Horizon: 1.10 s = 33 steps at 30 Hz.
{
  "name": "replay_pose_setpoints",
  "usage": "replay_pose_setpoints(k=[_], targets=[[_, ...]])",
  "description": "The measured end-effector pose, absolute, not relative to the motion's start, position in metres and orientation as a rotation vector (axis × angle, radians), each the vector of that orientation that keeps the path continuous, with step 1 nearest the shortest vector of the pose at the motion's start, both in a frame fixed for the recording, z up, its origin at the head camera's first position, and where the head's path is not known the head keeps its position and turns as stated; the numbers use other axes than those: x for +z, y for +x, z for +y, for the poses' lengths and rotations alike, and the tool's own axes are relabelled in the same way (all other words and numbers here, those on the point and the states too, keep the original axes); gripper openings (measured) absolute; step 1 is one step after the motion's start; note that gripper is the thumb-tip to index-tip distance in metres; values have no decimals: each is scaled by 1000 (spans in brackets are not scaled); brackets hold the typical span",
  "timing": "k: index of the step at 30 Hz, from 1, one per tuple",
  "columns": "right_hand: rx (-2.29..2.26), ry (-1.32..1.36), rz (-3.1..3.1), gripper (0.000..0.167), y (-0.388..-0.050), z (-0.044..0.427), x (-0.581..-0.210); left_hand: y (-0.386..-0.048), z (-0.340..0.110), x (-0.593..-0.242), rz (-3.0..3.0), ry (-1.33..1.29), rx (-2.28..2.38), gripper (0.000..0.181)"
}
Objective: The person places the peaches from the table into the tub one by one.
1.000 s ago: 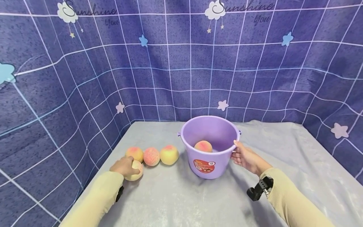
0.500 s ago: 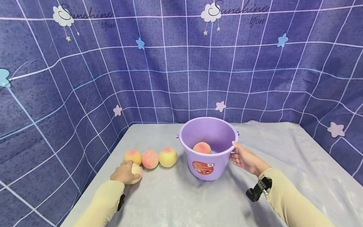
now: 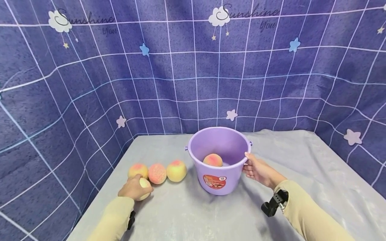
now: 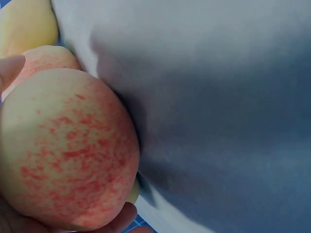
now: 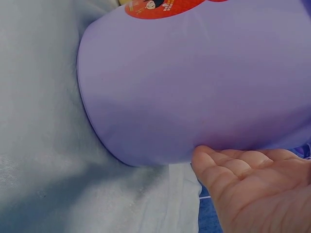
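My left hand (image 3: 132, 188) grips a pale peach with red speckles (image 4: 73, 150) at the left of the table. Right behind that peach stand a yellow-orange peach (image 3: 138, 170), a pinkish-red peach (image 3: 157, 173) and a yellow peach (image 3: 176, 171) in a row. A purple bucket (image 3: 208, 182) is upright to the right of the row, with one peach (image 3: 213, 160) visible inside. At the bucket's right side, my right hand (image 3: 258, 170) holds the rim with the thumb, while its fingers (image 5: 243, 162) lie against the outer wall.
Grey cloth (image 3: 178, 214) covers the table. A dark blue curtain (image 3: 181, 73) with a grid and stars hangs behind and along the left side. The bucket carries a red label (image 3: 214, 181). A black device (image 3: 275, 202) is strapped to the right wrist.
The head view has shifted slightly, so everything sits a little lower and further left. My left hand keeps its hold on the peach, and my right hand stays on the bucket.
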State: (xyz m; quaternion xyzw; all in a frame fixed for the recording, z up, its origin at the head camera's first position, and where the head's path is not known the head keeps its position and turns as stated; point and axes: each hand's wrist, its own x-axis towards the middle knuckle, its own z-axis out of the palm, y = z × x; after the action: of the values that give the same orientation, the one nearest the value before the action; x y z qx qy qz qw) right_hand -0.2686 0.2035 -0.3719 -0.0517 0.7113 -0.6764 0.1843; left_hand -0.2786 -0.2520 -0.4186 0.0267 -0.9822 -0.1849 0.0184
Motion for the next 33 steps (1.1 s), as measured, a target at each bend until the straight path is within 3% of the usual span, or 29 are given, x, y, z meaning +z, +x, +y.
replay_pose_setpoints(k=[6, 33], targets=[[-1891, -190, 2015, 85, -271, 203, -368, -277, -240, -422, -2966, 55, -511, 72], [-1912, -168, 1998, 84, -269, 205, -374, -273, -242, -435, -2928, -77, -499, 80]])
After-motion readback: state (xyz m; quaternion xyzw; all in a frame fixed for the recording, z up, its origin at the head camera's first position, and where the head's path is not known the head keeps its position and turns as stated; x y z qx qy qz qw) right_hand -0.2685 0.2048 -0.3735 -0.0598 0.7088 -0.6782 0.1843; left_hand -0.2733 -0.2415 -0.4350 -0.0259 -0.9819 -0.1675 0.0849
